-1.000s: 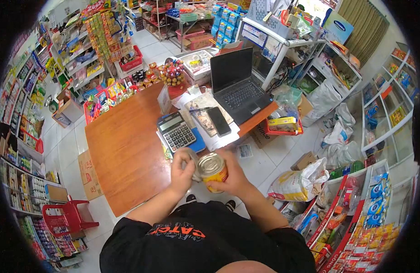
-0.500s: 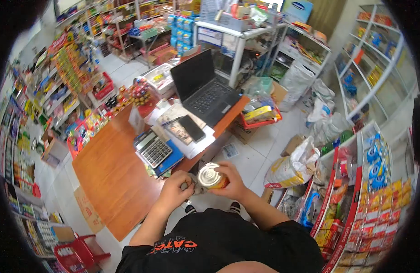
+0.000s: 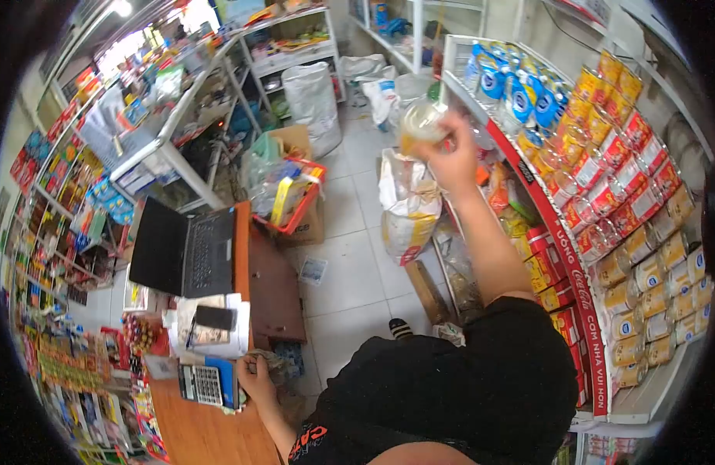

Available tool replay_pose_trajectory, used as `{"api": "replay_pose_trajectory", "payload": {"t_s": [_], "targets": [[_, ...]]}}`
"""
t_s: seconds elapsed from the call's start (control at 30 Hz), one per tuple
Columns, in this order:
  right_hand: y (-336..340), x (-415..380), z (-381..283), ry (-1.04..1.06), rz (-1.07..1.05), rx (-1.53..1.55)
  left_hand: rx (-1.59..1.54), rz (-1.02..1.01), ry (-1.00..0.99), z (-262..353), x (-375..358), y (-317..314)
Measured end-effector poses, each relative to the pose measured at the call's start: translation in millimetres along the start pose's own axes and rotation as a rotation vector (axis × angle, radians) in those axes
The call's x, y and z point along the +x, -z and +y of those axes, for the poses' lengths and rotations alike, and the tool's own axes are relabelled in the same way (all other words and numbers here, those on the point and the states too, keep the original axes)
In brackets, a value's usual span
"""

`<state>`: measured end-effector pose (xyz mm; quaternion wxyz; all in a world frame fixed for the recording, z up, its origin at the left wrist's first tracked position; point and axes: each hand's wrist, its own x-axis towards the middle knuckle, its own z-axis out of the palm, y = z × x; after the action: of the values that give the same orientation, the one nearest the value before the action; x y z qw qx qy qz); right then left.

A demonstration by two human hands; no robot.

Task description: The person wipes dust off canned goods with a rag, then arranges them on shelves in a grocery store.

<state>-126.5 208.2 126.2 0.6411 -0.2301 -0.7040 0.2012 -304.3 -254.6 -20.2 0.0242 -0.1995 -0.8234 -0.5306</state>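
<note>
My right hand [image 3: 454,159] is raised out to the right, its fingers wrapped round a can [image 3: 422,124] with a pale metal end, smeared by motion. Low at the edge of the wooden desk, my left hand [image 3: 257,378] is closed on what looks like a grey cloth [image 3: 278,366], partly hidden by the fingers. Just beside that hand lie a blue book [image 3: 226,378] and a calculator [image 3: 200,384]. Stacked cans [image 3: 605,209] in yellow, red and gold stand on the shelf to the right of my raised hand.
An open laptop [image 3: 206,252] and a phone [image 3: 216,318] on papers occupy the desk [image 3: 210,434]. On the tiled floor stand a red basket [image 3: 315,186] on a carton, a white-yellow sack [image 3: 410,205] and a large white sack [image 3: 311,105]. A red-edged shelf [image 3: 555,271] borders my right side.
My view has turned right, towards the stacked cans. The right hand has carried the can away from the left hand, up and outward. My left hand stays low near the desk.
</note>
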Motion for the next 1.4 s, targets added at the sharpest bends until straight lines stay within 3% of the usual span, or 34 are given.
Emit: {"api": "replay_pose_trajectory", "payload": {"t_s": [0.03,0.1,0.13,0.2,0.27,0.33,0.43,0.53,0.73,0.83,0.93,1.23,1.4], "targets": [[18.4,24.8,15.4,-0.099,0.072,0.146,-0.043,-0.022,-0.018,1.2,9.4,-11.5],[63.1,73.6,21.9,-0.054,0.234,0.044,-0.132,-0.074,-0.049,8.8,25.4,-39.6],[90.4,95.6,34.2,0.032,0.303,-0.211,-0.102,-0.083,-0.145,21.2,31.3,-53.0],[141.3,131.0,40.2,0.071,0.415,-0.344,-0.148,-0.121,-0.171,35.3,39.7,-78.5],[194.8,163.2,51.8,0.092,0.451,-0.439,-0.254,-0.150,-0.159,37.7,45.1,-102.6],[242.5,186.1,54.1,-0.051,0.463,-0.352,-0.235,-0.142,-0.136,46.7,45.0,-120.5],[312.4,210.8,73.1,-0.109,0.515,-0.686,-0.247,-0.175,-0.097,49.6,45.8,-137.0],[330.9,208.4,68.6,-0.205,0.542,-0.703,-0.256,-0.214,-0.055,43.2,49.4,-146.2],[366.1,213.2,110.4,-0.188,0.515,-0.947,-0.229,-0.241,-0.050,66.7,65.2,-150.3],[360.8,212.3,100.2,-0.377,0.484,-0.869,-0.205,-0.237,-0.190,64.2,70.8,-155.2],[366.0,217.0,113.4,-0.290,0.431,-1.097,-0.244,-0.265,-0.143,61.1,68.0,-160.0],[358.7,214.0,113.4,-0.191,0.409,-1.217,-0.265,-0.321,-0.060,62.8,49.9,-155.2],[362.6,216.4,121.0,-0.113,0.369,-1.272,-0.445,-0.319,0.101,63.7,47.8,-150.2]]}}
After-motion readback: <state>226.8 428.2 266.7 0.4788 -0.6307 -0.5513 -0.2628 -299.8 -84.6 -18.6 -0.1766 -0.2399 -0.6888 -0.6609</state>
